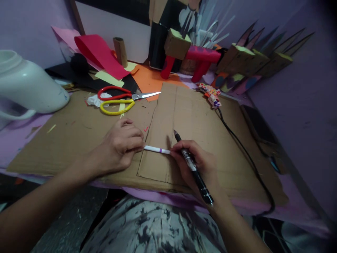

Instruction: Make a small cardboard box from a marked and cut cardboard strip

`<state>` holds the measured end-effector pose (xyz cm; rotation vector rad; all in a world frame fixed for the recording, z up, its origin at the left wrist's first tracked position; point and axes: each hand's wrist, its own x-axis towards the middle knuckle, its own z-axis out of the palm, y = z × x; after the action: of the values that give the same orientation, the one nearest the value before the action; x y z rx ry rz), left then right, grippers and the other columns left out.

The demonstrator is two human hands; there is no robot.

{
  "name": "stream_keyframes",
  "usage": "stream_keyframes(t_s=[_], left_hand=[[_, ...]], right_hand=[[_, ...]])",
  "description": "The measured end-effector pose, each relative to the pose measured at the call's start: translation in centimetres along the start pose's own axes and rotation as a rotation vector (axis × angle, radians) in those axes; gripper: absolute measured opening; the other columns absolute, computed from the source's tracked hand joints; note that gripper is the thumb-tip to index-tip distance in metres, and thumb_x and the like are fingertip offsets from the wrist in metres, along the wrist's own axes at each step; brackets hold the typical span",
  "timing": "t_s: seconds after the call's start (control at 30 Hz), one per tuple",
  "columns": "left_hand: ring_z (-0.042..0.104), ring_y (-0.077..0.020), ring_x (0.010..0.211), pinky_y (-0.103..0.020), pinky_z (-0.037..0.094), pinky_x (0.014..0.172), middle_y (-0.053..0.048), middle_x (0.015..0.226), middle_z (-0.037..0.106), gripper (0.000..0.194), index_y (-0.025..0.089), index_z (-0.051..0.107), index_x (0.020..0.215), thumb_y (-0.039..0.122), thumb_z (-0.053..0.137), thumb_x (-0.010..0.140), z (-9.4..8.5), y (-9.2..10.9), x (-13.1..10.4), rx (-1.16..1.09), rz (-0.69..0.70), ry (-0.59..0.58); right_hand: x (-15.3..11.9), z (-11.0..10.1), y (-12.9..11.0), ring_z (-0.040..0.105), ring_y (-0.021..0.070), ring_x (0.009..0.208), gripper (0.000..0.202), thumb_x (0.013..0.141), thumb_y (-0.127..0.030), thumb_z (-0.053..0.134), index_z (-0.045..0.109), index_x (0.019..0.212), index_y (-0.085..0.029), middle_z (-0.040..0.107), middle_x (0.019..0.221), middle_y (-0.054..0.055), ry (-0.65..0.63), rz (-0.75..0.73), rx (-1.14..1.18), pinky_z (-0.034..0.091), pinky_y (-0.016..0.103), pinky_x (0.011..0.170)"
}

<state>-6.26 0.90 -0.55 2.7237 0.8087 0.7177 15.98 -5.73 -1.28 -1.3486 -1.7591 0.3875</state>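
Observation:
My left hand [123, 144] is closed, its fingertips pinching the left end of a thin white stick [152, 149] with a purple band. The stick lies across a cardboard strip [158, 165] marked with dark drawn lines. At the stick's right end, the thumb and fingertips of my right hand [197, 160] meet it. A black pen [193, 168] also rests in my right hand, its tip pointing up and away from me. Under both hands spreads a large brown cardboard sheet [226, 168].
Scissors [131, 96] with red and yellow handles lie beyond my left hand. A white jug [28, 84] is at left. At right, a flower-patterned object [212, 95] trails a black cord [239, 144]. Coloured paper [101, 56] and cardboard figures [237, 58] line the back.

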Motion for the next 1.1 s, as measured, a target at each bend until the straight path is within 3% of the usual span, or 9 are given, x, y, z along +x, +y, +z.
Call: stream_keyframes(t_s=[0.43, 0.6, 1.1], left_hand=[[0.054, -0.0166, 0.076, -0.036, 0.040, 0.080, -0.003, 0.076, 0.060, 0.014, 0.017, 0.058, 0.071, 0.007, 0.050, 0.076, 0.27, 0.20, 0.22, -0.041, 0.013, 0.038], [0.054, -0.0189, 0.080, -0.034, 0.040, 0.072, -0.005, 0.081, 0.060, 0.018, 0.017, 0.057, 0.074, 0.002, 0.047, 0.073, 0.29, 0.42, 0.20, -0.011, 0.017, 0.003], [0.053, -0.0186, 0.080, -0.035, 0.040, 0.071, -0.005, 0.083, 0.059, 0.022, 0.019, 0.053, 0.073, -0.001, 0.044, 0.073, 0.22, 0.18, 0.06, -0.040, 0.027, -0.048]], right_hand=[[0.26, 0.09, -0.28, 0.055, 0.0084, 0.057, 0.014, 0.075, -0.009, 0.060, 0.056, 0.079, -0.021, 0.061, 0.069, -0.005, -0.015, 0.015, -0.006, 0.042, 0.018, 0.054], [0.28, 0.09, -0.29, 0.055, 0.0102, 0.056, 0.012, 0.076, -0.011, 0.058, 0.056, 0.080, -0.023, 0.061, 0.069, -0.004, -0.019, 0.021, -0.005, 0.042, 0.021, 0.054], [0.17, -0.01, -0.38, 0.055, 0.0102, 0.057, 0.013, 0.076, -0.011, 0.059, 0.056, 0.081, -0.022, 0.061, 0.070, -0.004, -0.006, 0.043, 0.017, 0.042, 0.021, 0.055]])
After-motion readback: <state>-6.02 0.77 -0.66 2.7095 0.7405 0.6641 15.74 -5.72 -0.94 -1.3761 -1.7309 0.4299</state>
